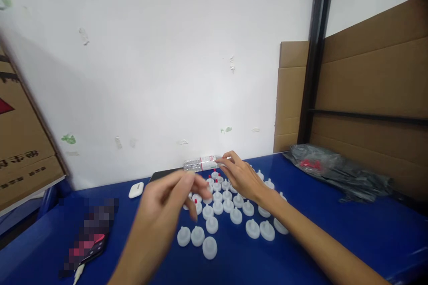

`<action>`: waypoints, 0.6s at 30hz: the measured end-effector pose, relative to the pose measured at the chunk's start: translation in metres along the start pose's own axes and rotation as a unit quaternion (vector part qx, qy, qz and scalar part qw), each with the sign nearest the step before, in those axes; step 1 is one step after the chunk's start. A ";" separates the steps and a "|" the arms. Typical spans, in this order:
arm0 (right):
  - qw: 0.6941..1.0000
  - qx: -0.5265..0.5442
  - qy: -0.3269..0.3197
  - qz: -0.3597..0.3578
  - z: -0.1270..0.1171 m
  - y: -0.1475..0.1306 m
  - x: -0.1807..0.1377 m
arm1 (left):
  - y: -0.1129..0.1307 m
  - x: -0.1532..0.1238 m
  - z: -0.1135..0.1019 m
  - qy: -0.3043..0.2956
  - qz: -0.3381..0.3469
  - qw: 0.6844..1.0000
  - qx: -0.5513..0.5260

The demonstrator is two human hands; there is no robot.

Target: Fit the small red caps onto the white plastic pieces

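Many white round plastic caps with narrow spouts point(236, 215) stand in loose rows on the blue tabletop. Several at the back and left carry small red tips point(216, 181). My left hand point(174, 193) hovers over the left side of the group, its fingers loosely bent and apart, slightly blurred, with nothing visible in them. At the back of the group, my right hand point(241, 176) reaches over the caps with thumb and forefinger drawn together just above red-tipped ones, in front of a clear bottle point(195, 165). Whatever those fingertips hold is too small to make out.
A white earphone case point(136, 190) and a phone with a cable point(94, 249) lie at left. A dark flat object point(160, 174) is partly behind my left hand. A grey plastic bag point(334, 173) with red pieces lies at right, near cardboard point(371, 80) and a black post point(316, 53).
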State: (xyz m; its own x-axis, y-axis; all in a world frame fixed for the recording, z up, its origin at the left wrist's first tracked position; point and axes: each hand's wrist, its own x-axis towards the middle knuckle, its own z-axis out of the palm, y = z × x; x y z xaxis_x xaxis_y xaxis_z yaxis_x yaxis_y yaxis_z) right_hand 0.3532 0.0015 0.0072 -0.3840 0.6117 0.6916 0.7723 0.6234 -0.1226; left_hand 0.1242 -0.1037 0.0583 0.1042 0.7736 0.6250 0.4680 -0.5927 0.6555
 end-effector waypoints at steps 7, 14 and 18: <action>0.993 0.059 -0.015 -0.098 0.013 -0.018 -0.006 | -0.067 0.049 0.039 -0.054 0.136 0.956 0.253; 0.986 0.142 0.018 -0.090 0.016 -0.029 -0.012 | -0.074 0.024 0.050 -0.107 0.175 0.932 0.299; 0.984 0.138 0.000 -0.112 0.007 -0.036 -0.012 | -0.070 0.021 0.048 -0.114 0.177 0.936 0.282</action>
State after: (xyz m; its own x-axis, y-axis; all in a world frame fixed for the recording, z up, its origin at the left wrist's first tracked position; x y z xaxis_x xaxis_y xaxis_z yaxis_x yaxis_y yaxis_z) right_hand 0.3271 -0.0249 -0.0015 -0.5292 0.4438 0.7232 0.5017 0.8510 -0.1552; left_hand 0.1356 -0.0349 0.0050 0.4951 0.6163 0.6125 0.7505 -0.6585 0.0559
